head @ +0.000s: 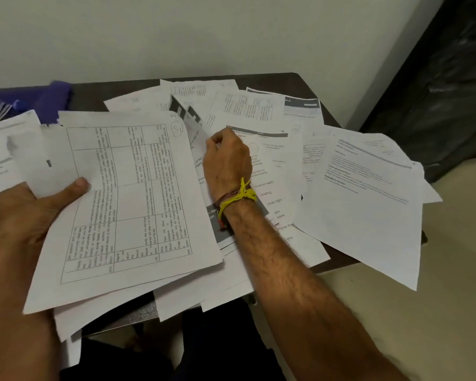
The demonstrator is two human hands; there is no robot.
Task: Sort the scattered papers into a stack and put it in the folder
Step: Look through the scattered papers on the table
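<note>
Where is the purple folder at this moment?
In the head view, the purple folder lies at the far left of the dark table, against the wall, partly covered by the papers that the left hand holds.

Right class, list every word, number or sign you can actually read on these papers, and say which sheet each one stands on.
"15", handwritten and circled: top corner of the table sheet held by the left hand.
"front", "right", "into": partial words on the sheet under the right hand.
Table text, other sheets' print, sheet hanging off the table: too small or blurred to read.
</note>
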